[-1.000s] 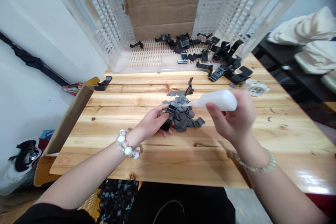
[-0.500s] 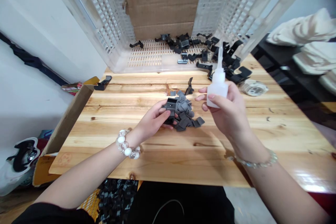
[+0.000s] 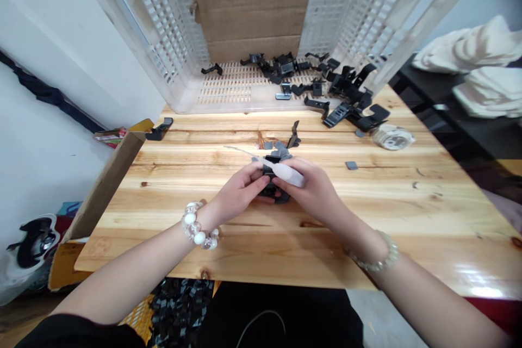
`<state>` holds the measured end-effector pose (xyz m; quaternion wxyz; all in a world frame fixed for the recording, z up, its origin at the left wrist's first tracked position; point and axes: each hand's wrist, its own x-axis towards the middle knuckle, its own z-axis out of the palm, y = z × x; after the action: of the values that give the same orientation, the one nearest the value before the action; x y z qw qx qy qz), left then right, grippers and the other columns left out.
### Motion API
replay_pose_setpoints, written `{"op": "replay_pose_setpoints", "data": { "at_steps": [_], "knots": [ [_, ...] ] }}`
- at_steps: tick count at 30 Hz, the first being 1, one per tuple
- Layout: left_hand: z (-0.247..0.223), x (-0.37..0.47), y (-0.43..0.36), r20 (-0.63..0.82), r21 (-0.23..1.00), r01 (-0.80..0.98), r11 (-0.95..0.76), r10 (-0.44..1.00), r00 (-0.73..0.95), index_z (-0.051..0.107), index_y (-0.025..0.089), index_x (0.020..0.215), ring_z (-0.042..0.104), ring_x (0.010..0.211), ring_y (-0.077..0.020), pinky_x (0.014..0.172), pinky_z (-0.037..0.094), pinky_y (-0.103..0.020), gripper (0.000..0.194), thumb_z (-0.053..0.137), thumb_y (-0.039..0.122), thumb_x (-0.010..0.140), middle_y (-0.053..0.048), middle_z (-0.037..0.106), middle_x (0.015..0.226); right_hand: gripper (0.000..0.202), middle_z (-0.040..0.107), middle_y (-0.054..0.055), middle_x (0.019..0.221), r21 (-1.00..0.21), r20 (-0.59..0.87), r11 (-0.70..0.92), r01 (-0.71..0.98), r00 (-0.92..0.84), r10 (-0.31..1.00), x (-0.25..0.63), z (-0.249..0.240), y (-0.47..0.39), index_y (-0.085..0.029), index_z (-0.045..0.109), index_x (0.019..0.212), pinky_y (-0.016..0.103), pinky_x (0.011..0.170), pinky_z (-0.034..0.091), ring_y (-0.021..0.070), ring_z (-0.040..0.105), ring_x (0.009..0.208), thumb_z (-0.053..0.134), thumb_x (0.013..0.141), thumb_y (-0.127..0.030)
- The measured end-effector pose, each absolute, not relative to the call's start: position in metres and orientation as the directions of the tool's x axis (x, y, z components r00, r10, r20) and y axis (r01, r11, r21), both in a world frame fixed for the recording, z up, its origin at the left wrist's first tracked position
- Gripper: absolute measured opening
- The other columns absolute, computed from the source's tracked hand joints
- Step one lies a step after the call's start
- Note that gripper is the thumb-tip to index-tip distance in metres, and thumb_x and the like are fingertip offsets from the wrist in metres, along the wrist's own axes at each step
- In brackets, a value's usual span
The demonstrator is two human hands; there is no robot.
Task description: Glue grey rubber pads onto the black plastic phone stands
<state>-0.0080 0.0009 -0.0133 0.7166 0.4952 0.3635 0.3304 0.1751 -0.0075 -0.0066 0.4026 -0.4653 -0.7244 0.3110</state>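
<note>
Fingers of my left hand (image 3: 240,189) are closed around a black plastic bracket (image 3: 269,176), held just above the wooden table. My right hand (image 3: 316,187) grips a white squeeze bottle (image 3: 289,174), now tipped over on its side with its long thin nozzle pointing left across the top of the bracket. Whether the nozzle touches the bracket I cannot tell. Behind and under the hands lies a pile of small grey pads (image 3: 280,149), mostly hidden. A single grey pad (image 3: 351,165) lies apart on the right.
A white plastic crate (image 3: 228,106) on its side holds several black brackets (image 3: 287,65), more spilling out right. A roll of tape (image 3: 393,137) lies beside them. One bracket (image 3: 160,129) rests at the table's left edge, another (image 3: 294,135) behind the pile. Below is a bin of black parts (image 3: 181,310).
My right hand has moved left and down to the bracket, turning the bottle from upright to sideways. My left hand stays nearly in place with the bracket.
</note>
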Motion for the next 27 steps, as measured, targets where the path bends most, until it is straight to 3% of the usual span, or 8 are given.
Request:
{"op": "replay_pose_setpoints", "data": {
  "at_steps": [8,15,27],
  "knots": [
    [-0.011,-0.0087,-0.0015,-0.216,0.947,-0.074,0.314,0.789,0.575,0.054,0.019,0.121,0.069,0.082,-0.0176,0.074,0.06,-0.035,0.036,0.06,0.033,0.089,-0.009,0.067,0.11,0.009,0.06,0.003,0.083,-0.853,0.373,0.367,0.372,-0.058,0.926,0.178,-0.0077,-0.0045,-0.018,0.059,0.08,0.03,0.07,0.045,0.0165,0.058,0.078,0.066,0.081,-0.024],
    [-0.0128,-0.0089,-0.0023,-0.199,0.95,-0.075,0.303,0.771,0.605,0.054,0.019,0.126,0.069,0.081,-0.017,0.073,0.061,-0.033,0.041,0.06,0.036,0.089,-0.012,0.066,0.116,0.006,0.064,0.005,0.09,-0.789,0.444,0.448,0.419,-0.115,0.889,0.1787,-0.0095,-0.0043,-0.019,0.061,0.085,0.034,0.079,0.048,0.0192,0.061,0.089,0.065,0.082,-0.021],
    [-0.015,-0.0091,-0.0022,-0.19,0.949,-0.088,0.304,0.77,0.609,0.053,0.018,0.127,0.07,0.081,-0.0174,0.072,0.061,-0.033,0.042,0.061,0.035,0.089,-0.012,0.067,0.115,0.005,0.064,0.005,0.089,-0.746,0.485,0.49,0.452,-0.135,0.864,0.1792,-0.0091,-0.0043,-0.02,0.059,0.084,0.034,0.079,0.049,0.0188,0.06,0.087,0.063,0.083,-0.019]
  ]
}}
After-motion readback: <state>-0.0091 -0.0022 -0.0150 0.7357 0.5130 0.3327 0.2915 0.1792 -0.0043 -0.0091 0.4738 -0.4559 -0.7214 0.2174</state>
